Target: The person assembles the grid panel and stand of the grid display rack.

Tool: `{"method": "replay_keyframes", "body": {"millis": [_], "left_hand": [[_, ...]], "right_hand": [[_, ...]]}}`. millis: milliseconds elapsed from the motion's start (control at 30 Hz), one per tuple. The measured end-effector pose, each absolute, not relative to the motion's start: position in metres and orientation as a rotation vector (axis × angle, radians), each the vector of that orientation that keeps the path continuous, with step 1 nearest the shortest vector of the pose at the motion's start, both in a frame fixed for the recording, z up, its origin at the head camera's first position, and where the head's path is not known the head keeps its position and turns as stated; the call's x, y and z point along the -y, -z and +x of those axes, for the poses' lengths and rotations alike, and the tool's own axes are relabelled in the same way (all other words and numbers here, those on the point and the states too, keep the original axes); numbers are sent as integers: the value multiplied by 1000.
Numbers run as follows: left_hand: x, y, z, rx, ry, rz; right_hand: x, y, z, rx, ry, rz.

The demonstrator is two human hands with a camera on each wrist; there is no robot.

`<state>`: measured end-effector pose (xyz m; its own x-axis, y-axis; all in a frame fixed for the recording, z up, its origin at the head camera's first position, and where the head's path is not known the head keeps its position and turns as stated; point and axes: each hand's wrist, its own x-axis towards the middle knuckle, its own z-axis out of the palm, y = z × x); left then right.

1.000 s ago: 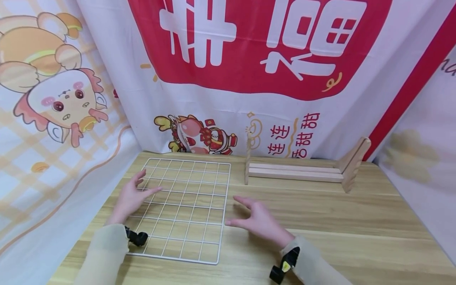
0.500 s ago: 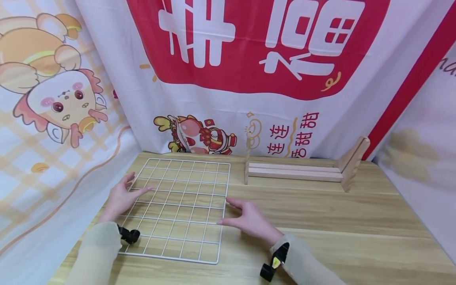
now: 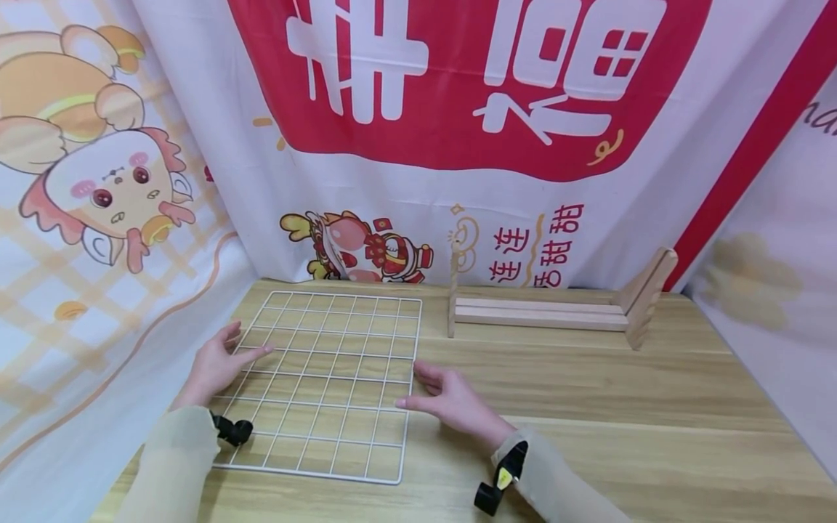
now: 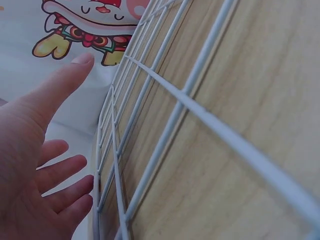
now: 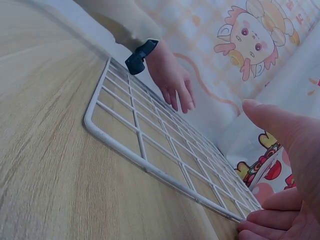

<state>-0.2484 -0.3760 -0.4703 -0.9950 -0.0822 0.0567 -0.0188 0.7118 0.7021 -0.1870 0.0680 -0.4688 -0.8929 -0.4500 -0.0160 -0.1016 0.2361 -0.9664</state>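
Observation:
A white wire grid panel [image 3: 330,377] lies flat on the wooden table. My left hand [image 3: 212,367] is at its left edge, fingers outside the frame and thumb stretched over the wires. In the left wrist view, that hand's extended fingertips [image 4: 85,197] come right up to the edge wire. Opposite it, my right hand [image 3: 451,399] reaches the right edge, its thumb over the outer wire and its fingers low beside it. The right wrist view has these fingers [image 5: 270,218] at the frame's side, loosely bent, the thumb [image 5: 267,117] raised apart from them.
A wooden stand [image 3: 539,314] with a crossbar and two upright end pieces is at the back right of the table [image 3: 621,450]. Printed cloth [image 3: 340,174] hangs behind the table and along both sides. Each wrist wears a black camera strap.
Both hands have shifted left, the left one out to the grid's left edge and the right one in to its right edge. The grid lies where it was.

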Motion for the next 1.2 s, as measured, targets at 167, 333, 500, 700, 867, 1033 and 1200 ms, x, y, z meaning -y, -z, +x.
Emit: {"method": "replay_keyframes", "body": {"millis": [167, 333, 500, 700, 867, 1033, 1200], "left_hand": [[378, 474, -250, 2845, 1165, 93], [378, 474, -250, 2858, 1145, 105], [378, 472, -250, 2873, 1132, 115], [380, 470, -252, 2868, 1129, 119], [382, 467, -251, 2819, 1275, 186], [381, 465, -249, 2754, 1447, 238], [382, 465, -251, 2721, 1471, 231]], "right_hand": [[-66, 467, -186, -2212, 1719, -504], [-65, 470, -190, -2214, 1734, -437], [-64, 468, -191, -2189, 1752, -316], [-64, 467, -194, -2126, 1797, -255], [-64, 468, -195, -2070, 1837, -249], [-63, 468, -195, -2056, 1864, -216], [-64, 465, -195, -2054, 1892, -159]]}}
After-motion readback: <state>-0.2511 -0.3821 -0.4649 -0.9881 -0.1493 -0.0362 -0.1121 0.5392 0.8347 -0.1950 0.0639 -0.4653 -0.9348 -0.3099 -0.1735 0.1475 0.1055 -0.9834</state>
